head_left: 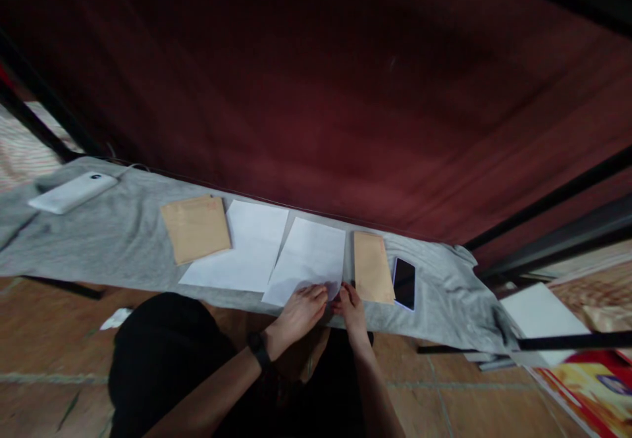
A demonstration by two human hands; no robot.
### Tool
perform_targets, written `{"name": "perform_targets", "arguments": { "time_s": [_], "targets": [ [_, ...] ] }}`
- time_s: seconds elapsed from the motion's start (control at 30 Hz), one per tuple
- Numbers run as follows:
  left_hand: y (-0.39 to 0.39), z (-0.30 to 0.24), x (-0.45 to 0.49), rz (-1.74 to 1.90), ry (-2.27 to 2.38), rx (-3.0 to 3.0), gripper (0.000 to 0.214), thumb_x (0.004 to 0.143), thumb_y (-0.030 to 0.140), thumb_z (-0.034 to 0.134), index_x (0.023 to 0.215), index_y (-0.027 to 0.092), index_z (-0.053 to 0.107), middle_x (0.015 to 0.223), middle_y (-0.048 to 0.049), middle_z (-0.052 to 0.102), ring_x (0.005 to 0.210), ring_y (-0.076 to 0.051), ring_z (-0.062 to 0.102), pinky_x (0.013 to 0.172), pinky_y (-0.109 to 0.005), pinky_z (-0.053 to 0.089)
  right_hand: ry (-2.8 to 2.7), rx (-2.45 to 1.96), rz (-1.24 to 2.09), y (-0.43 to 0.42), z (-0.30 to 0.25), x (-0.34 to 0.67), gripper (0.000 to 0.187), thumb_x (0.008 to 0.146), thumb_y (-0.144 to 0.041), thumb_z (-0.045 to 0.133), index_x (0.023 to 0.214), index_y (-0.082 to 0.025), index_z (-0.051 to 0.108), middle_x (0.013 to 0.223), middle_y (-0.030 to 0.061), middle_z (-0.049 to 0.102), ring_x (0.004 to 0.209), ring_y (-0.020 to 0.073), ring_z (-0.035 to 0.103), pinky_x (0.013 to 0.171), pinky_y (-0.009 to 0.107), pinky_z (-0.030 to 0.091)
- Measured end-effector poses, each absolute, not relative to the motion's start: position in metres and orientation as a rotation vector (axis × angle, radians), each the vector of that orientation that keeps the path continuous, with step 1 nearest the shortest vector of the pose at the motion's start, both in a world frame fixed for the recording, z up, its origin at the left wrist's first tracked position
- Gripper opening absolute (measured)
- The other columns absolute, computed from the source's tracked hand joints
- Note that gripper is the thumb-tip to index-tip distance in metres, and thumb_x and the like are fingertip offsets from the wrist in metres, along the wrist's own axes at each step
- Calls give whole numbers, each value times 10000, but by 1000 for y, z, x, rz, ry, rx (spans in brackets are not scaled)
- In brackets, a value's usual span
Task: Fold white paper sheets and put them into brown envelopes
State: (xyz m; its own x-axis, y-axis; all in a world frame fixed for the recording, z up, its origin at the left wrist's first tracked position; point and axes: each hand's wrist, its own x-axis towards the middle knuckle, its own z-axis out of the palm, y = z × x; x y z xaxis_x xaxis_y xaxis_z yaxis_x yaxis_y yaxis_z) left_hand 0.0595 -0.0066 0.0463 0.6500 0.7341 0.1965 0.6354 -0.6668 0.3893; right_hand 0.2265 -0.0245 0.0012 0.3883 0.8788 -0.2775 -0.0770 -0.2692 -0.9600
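My left hand (302, 311) and my right hand (349, 304) meet at the near edge of a white sheet of paper (309, 257), fingers curled and pinching its bottom corner. The sheet lies on a grey cloth (118, 240) spread over a low surface. To its left lies a second white sheet (247, 247), and a tan envelope (196, 228) beyond that. Just right of my right hand sits another tan envelope (371, 267), then a black phone (404, 282).
A white power bank (72, 192) with a cable rests at the cloth's far left. A dark red curtain (316, 82) hangs behind. White board (538, 316) and colourful printed material (592, 385) lie on the tiled floor at right.
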Motion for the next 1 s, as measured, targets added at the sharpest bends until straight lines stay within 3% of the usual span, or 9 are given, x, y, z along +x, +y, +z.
{"name": "perform_targets", "arguments": {
  "time_s": [0.13, 0.27, 0.37, 0.53, 0.67, 0.77, 0.9, 1.0],
  "targets": [
    [-12, 43, 70, 400, 1104, 2635, 206, 929, 111, 516, 1090, 191, 616, 1170, -67, 684, 1082, -214, 649, 923, -366, 507, -833, -1619, 1014, -17, -1, 233, 544, 758, -563, 611, 1136, -178, 683, 963, 79, 741, 740, 212, 696, 595, 300, 563],
    [-11, 41, 75, 358, 1097, 2694, 231, 919, 77, 498, 1091, 183, 611, 1167, -81, 675, 1096, -219, 639, 948, -378, 481, -885, -1658, 1010, -7, -4, 241, 610, 772, -532, 581, 1229, -130, 632, 817, 47, 721, 652, 190, 652, 555, 285, 539],
    [-8, 40, 73, 384, 1086, 2685, 176, 927, 137, 542, 1078, 186, 618, 1150, -84, 680, 1082, -220, 642, 963, -383, 477, -998, -1655, 946, 0, -8, 243, 553, 761, -438, 596, 1221, -134, 634, 809, 43, 723, 684, 193, 666, 622, 296, 556],
    [1, 31, 61, 583, 1101, 2616, 244, 959, 332, 567, 1162, 208, 624, 1254, -93, 677, 1186, -230, 616, 1053, -416, 457, -1173, -1747, 666, 5, -11, 241, 426, 790, -270, 509, 1161, -142, 673, 964, 105, 750, 839, 214, 710, 783, 333, 574],
    [13, 14, 48, 649, 1218, 2686, 388, 996, 345, 484, 1341, 185, 559, 1503, -131, 515, 1415, -254, 445, 1171, -469, 357, -1277, -1796, 514, 2, -9, 237, 407, 840, -201, 456, 1183, -143, 667, 1004, 124, 749, 872, 220, 716, 813, 338, 577],
    [16, 2, 43, 600, 1352, 2707, 489, 990, 407, 484, 1411, 160, 512, 1549, -165, 448, 1460, -289, 382, 1186, -508, 333, -1398, -1851, 352, -5, -1, 232, 419, 901, -174, 416, 1259, -137, 631, 1113, 154, 721, 1008, 235, 699, 913, 369, 553],
    [14, -1, 45, 541, 1406, 2720, 484, 998, 401, 453, 1412, 160, 520, 1535, -164, 469, 1452, -293, 397, 1198, -516, 314, -1579, -1869, 150, -10, 10, 219, 410, 976, -215, 405, 1335, -158, 593, 1291, 165, 643, 1232, 257, 595, 1048, 427, 488],
    [20, 6, 48, 536, 1413, 2708, 469, 1019, 312, 364, 1428, 129, 502, 1512, -161, 500, 1442, -262, 415, 1207, -477, 310, -1708, -1747, 211, -6, 11, 207, 430, 1021, -255, 357, 1389, -152, 553, 1400, 147, 588, 1317, 221, 536, 1104, 395, 457]
  ]
}}
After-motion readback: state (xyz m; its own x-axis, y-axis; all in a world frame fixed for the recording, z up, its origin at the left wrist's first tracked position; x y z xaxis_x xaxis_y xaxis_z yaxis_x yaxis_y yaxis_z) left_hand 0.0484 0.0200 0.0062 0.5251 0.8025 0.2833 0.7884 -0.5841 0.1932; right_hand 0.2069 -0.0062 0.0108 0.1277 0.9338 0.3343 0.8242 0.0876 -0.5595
